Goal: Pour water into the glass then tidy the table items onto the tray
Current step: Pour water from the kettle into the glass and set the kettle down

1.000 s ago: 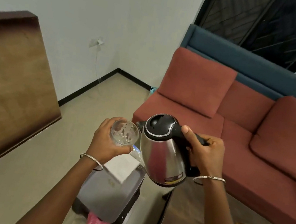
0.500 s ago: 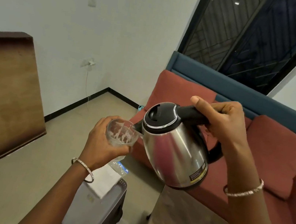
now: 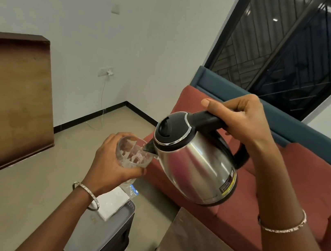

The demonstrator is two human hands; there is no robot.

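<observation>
The glass [image 3: 133, 153] is held in the air, tilted, with the left hand's [image 3: 111, 166] fingers and thumb curled round its side and base. Just right of those fingers, the kettle's [image 3: 193, 166] spout pokes over the glass rim; whether water flows cannot be told. The kettle is tilted spout-down. The right hand [image 3: 245, 120] grips its black handle, fingers wrapped round it and thumb laid along the top. Below the left fingers sits a tray [image 3: 98, 238] with a white paper [image 3: 113, 204] on it. A table [image 3: 195, 250] corner lies below the kettle, and a red sofa [image 3: 304, 167] is behind the right hand.
</observation>
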